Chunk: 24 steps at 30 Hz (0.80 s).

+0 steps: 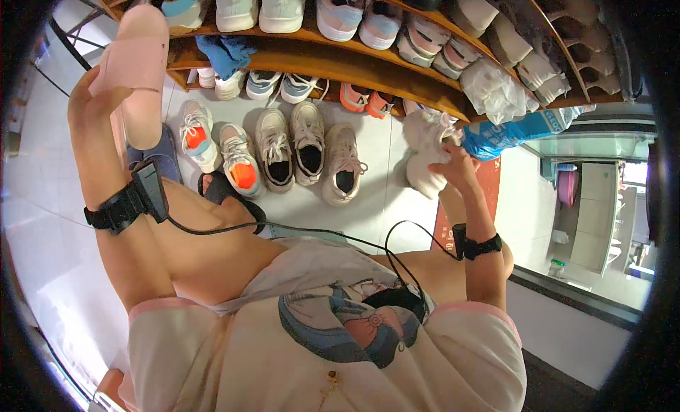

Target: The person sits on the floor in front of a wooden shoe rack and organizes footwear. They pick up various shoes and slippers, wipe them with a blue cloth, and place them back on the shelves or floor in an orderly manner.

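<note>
My left hand (98,101), at the left, grips pale pink slippers (141,72), one largely behind the other, raised beside the shoe rack. On the right, my right hand (459,168) is at fluffy white slippers (422,173), its fingers spread by their upper edge; whether they grip is unclear. Between my hands, white sneakers with orange insoles (199,141), a pair of off-white sneakers (274,146) and a single off-white sneaker (343,165) stand on the tiled floor. Dark blue slippers (167,146) lie partly hidden behind my left forearm.
A wooden shoe rack (319,59) curves across the top with several shoes and a blue cloth (226,53). A clear plastic bag (494,91) hangs at its right, above a blue package (520,133). A red mat (486,191) lies below. A black cable (313,229) runs between my wrist straps.
</note>
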Each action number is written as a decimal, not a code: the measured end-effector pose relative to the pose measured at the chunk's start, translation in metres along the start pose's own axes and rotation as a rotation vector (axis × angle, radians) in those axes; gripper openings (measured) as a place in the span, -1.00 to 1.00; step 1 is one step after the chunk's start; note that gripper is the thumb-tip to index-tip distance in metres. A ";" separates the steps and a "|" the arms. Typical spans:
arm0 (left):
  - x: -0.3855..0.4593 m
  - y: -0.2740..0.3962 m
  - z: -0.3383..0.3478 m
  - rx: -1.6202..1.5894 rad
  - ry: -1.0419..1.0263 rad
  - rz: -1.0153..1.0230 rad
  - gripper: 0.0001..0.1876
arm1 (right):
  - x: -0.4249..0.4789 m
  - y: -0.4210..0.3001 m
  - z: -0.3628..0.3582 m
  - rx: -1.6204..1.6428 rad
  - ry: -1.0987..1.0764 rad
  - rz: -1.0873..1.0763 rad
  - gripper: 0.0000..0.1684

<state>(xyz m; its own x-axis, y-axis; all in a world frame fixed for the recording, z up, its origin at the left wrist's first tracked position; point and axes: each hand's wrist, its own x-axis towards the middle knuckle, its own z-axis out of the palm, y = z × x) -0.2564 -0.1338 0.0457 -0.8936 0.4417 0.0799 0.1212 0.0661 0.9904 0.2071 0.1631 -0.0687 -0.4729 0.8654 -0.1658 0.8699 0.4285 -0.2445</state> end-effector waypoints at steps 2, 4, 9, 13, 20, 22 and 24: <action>0.000 -0.003 0.000 0.001 0.000 0.002 -0.42 | 0.002 -0.003 -0.010 -0.119 0.094 0.083 -0.31; -0.004 0.001 -0.003 -0.002 0.030 -0.012 -0.41 | 0.022 0.008 -0.005 -0.070 0.135 0.108 -0.31; -0.005 0.000 0.001 -0.070 0.024 -0.027 -0.40 | 0.070 0.034 0.008 -0.199 0.238 0.273 -0.39; -0.014 0.019 0.011 -0.021 0.048 -0.080 -0.40 | 0.103 0.042 0.016 -0.247 0.274 0.297 -0.45; 0.000 0.012 -0.013 0.149 0.019 -0.161 -0.40 | 0.173 0.102 0.046 -0.428 0.345 0.382 -0.36; 0.000 0.011 -0.012 0.169 0.012 -0.119 -0.40 | 0.184 0.125 0.049 -0.421 0.396 0.315 -0.34; 0.003 0.010 -0.013 0.191 0.016 -0.083 -0.39 | 0.194 0.143 0.055 -0.400 0.480 0.262 -0.33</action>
<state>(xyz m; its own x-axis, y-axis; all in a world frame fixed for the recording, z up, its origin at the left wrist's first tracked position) -0.2640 -0.1437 0.0572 -0.9105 0.4134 0.0022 0.1253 0.2708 0.9544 0.2317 0.3779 -0.1883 -0.2043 0.9337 0.2941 0.9761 0.1716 0.1331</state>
